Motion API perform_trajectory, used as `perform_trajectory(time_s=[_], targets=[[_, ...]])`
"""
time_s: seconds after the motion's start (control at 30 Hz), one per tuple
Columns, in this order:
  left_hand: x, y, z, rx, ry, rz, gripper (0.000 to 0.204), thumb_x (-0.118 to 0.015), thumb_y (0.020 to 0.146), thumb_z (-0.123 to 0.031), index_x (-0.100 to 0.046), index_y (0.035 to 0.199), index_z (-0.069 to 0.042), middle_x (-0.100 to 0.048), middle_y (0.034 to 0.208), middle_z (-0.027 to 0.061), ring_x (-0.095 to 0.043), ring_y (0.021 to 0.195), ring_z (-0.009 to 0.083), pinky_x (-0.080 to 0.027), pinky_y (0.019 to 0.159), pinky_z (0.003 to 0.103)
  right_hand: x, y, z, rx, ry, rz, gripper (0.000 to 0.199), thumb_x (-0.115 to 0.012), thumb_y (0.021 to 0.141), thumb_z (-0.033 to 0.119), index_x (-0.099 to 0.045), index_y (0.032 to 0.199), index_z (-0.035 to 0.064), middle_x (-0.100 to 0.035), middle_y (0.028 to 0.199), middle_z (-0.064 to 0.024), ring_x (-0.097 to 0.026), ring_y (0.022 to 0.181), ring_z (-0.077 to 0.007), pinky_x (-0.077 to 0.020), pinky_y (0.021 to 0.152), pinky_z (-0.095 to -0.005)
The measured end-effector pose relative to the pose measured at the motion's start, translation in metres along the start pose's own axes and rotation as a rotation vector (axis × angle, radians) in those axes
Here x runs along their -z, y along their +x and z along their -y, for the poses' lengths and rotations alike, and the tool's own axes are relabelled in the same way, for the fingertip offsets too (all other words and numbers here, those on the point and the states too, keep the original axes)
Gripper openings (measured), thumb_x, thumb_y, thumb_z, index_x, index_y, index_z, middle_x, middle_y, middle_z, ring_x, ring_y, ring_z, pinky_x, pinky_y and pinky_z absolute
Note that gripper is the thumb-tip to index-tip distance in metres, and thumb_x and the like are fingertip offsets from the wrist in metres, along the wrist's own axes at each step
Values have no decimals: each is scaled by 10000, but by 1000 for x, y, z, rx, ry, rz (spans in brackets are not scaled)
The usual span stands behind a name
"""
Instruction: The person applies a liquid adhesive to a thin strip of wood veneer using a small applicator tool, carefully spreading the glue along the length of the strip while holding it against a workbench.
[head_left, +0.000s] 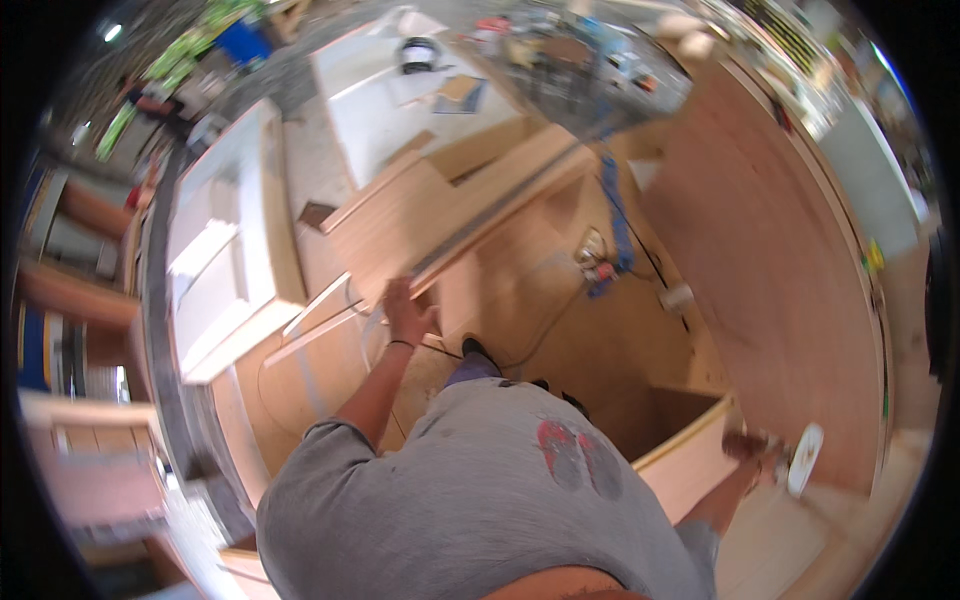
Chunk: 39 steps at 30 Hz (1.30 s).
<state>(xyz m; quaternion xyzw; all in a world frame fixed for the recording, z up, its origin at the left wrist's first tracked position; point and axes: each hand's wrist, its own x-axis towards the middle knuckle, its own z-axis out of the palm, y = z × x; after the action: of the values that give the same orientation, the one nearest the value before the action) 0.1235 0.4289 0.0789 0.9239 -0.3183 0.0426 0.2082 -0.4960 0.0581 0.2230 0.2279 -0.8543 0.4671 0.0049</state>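
My left hand [407,315], wearing a dark band at the wrist, lies with fingers apart against the near end of a pale wooden box-like piece [400,210] with a dark strip along its edge. Out to the right, my right hand [748,445] is blurred and bent around a white oblong thing [805,460], whose kind I cannot make out. Just beside that hand runs the rim of an open wooden box [685,440]. A large upright plywood panel [765,250] stands beyond it.
White-topped panels with wooden edges [225,250] lie on the left. A round dark-and-white container [419,55] stands on a white board ahead. A blue strap [612,210], a cord and a small tool lie on the wooden surface. Another person [160,105] is far left.
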Motion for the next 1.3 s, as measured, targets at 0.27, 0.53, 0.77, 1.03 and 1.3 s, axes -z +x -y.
perform_trajectory(time_s=[0.27, 0.53, 0.77, 1.03, 1.3], targets=[[22, -9, -71, -55, -181, 56, 857, -743, 704, -363, -339, 1410, -94, -385, 1406, 156, -291, 1349, 385, -232, 1113, 501, -3, -90, 27, 374, 348, 474, 708, -735, 787, 394, -451, 1291, -13, -538, 1286, -129, -529, 1141, -307, -453, 967, -436], [42, -2, -142, -345, -419, 119, 865, -727, 737, -436, -335, 1405, -51, -386, 1409, 184, -345, 1312, 379, -266, 1098, 480, 1, -154, 57, 459, 489, 983, 717, -724, 803, 353, -395, 1334, 1, -498, 1325, -113, -485, 1192, -285, -418, 999, -418], [57, 26, -264, -809, -731, 351, 1144, -796, 625, -539, -224, 1471, -24, -244, 1494, 237, -200, 1403, 384, -213, 1126, 472, -1, -224, 51, 474, 583, 1476, 731, -713, 817, 316, -347, 1372, 13, -463, 1359, -99, -446, 1237, -265, -388, 1027, -402], [76, 112, -223, -740, -1100, 400, 1073, -920, 494, -325, -369, 1378, -65, -519, 1267, 146, -509, 1176, 295, -391, 998, 401, -19, -367, 118, 813, 641, 1974, 754, -702, 833, 274, -291, 1415, 27, -423, 1398, -83, -403, 1287, -243, -353, 1058, -383], [68, 127, -130, -386, -713, 286, 892, -885, 518, -278, -468, 1271, -46, -598, 1140, 144, -592, 1070, 308, -469, 915, 378, 27, -451, 196, 917, 671, 1638, 763, -769, 764, 287, -384, 1371, 32, -452, 1377, -159, -402, 1305, -294, -272, 1104, -430]])
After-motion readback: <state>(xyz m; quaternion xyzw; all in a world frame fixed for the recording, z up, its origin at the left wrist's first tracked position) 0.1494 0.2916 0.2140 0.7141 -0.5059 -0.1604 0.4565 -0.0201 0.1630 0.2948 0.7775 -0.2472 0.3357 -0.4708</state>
